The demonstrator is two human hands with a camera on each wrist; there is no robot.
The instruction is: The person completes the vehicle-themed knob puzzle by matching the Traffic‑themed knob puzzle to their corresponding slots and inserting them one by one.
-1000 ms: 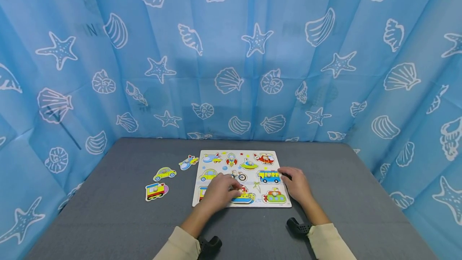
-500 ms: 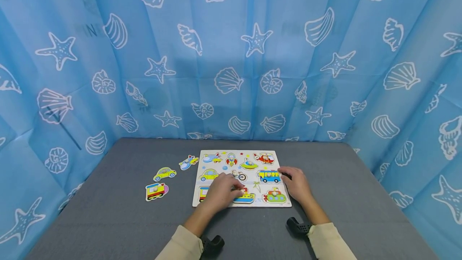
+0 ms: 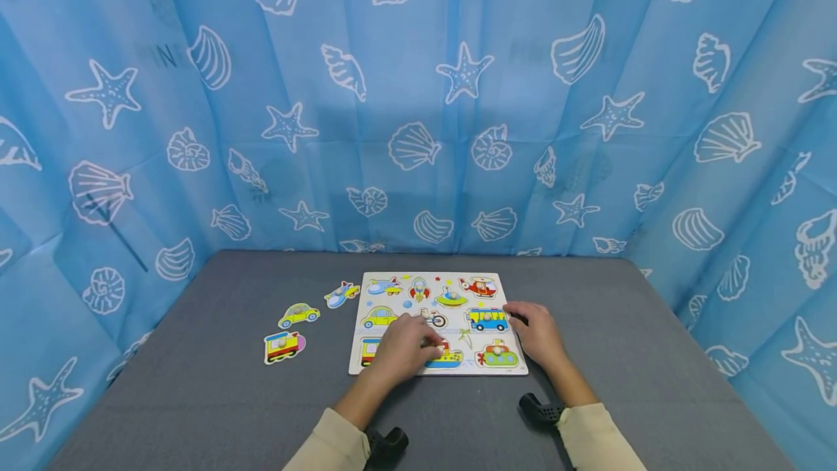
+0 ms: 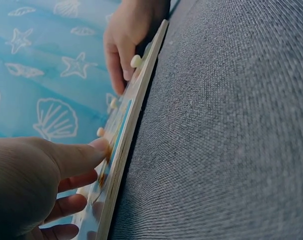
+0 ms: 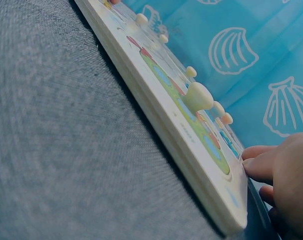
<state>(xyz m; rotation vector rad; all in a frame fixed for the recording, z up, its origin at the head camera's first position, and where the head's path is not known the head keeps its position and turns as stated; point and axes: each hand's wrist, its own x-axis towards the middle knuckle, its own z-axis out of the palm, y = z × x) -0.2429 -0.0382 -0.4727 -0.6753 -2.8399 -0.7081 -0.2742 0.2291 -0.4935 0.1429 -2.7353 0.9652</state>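
Note:
A white wooden peg puzzle board (image 3: pixel 418 374) with vehicle pictures lies on the grey table. At its lower middle, my left hand (image 3: pixel 404 349) pinches at the ship piece (image 3: pixel 447 360) with thumb and index finger; its knob is hidden behind them. In the left wrist view, the thumb (image 4: pixel 84 155) lies close over the board and the other fingers hang loosely curved. My right hand (image 3: pixel 538 331) holds the board's right edge, fingertips beside the bus piece (image 3: pixel 487 319). The right wrist view shows thumb and fingers (image 5: pixel 261 164) at that edge.
Left of the board lie three loose pieces: a plane (image 3: pixel 341 294), a yellow car (image 3: pixel 298 315) and a train (image 3: pixel 283 347). The submarine (image 3: pixel 497 355), helicopter (image 3: pixel 480 287), saucer (image 3: pixel 451 298) and rocket (image 3: pixel 420 289) sit in the board. A blue shell-patterned curtain (image 3: pixel 418 93) stands behind the table.
My left hand has shifted slightly to the right with its fingers at the ship piece. The right hand stays at the board's edge, and the loose pieces have not moved.

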